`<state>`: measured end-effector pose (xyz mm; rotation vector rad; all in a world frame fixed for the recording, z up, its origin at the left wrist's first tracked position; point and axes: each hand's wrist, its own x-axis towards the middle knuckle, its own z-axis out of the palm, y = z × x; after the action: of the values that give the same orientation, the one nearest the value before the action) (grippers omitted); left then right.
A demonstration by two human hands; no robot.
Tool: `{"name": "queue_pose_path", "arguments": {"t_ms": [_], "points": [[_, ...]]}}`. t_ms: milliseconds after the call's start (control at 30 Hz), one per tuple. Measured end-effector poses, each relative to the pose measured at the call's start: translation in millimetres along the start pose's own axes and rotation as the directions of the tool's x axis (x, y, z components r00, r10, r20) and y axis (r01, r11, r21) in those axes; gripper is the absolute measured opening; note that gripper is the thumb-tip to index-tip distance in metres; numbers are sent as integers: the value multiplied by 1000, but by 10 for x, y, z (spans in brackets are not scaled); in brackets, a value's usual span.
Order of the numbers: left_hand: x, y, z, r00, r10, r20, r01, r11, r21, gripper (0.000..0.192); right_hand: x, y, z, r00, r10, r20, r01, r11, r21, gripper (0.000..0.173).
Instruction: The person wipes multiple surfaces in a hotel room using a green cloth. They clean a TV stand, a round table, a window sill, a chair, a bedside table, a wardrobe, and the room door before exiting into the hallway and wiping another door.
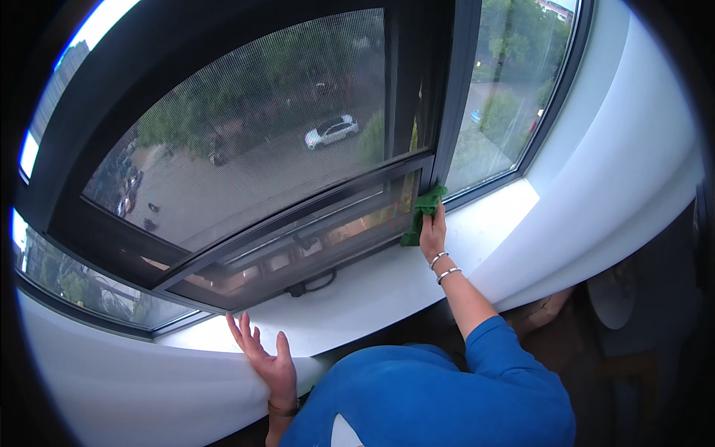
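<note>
My right hand (433,230) grips a green cloth (429,202) and presses it to the dark window frame (441,134), low down where the post meets the sill. Part of the cloth hangs over the frame's bottom rail. My left hand (267,357) is raised, fingers apart and holding nothing, by the left end of the white windowsill (368,279). Its fingertips come close to the frame's lower left corner; whether they touch it I cannot tell. Between my hands stands a mesh-screened window panel (262,128) with a smaller screened section (313,240) beneath it.
A black window handle or cable loop (313,284) lies at the foot of the lower section. White curtains hang on the left (139,385) and right (603,184). A fixed glass pane (503,100) stands to the right. Outside, a white car (332,132) is on the pavement below.
</note>
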<state>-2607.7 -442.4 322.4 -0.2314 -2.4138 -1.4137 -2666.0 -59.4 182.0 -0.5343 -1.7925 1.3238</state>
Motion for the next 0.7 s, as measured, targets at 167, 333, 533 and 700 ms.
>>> {"name": "queue_pose_path", "arguments": {"t_ms": [167,333,533,700], "points": [[37,-27,61,999,36,26,-36,999,0,71,679,-776,45,862,-492,-122,492,870,-29,53],[33,-98,28,1000,21,13,-21,1000,11,71,836,-888,249,738,-660,-139,625,746,-230,56],[-1,-190,-241,995,9,-101,3,993,121,73,5,-440,748,848,-530,17,526,834,-167,58],[-64,-202,-483,978,-29,-208,53,992,111,75,-370,-829,1544,576,-795,192,815,538,-216,51]]}}
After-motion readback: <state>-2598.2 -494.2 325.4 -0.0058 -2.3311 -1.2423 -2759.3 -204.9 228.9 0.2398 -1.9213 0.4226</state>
